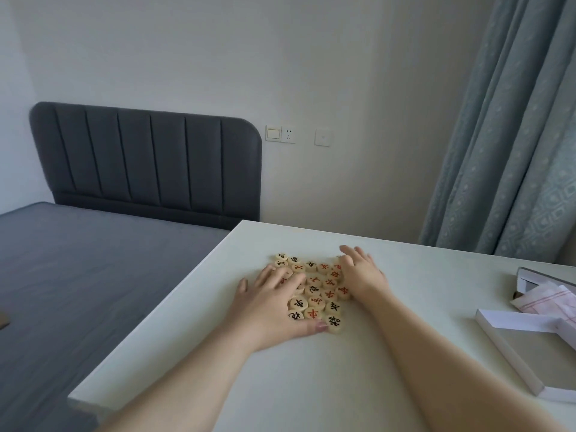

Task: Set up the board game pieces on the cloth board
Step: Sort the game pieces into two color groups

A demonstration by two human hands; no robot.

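Several round pale wooden game pieces (314, 291) with red or black characters lie bunched flat on the white table (420, 269). My left hand (274, 304) lies flat on the left side of the bunch, fingers spread and straight, thumb along the near edge. My right hand (361, 272) rests with straight fingers against the right side of the bunch. Some pieces are hidden under both hands. A folded white cloth with red lines (544, 299) lies in a box at the right edge.
An open white box tray (530, 363) and its lid (526, 275) sit at the table's right side. A grey bed (78, 275) with a dark headboard (146, 163) stands left of the table. Curtains (514, 135) hang at the back right.
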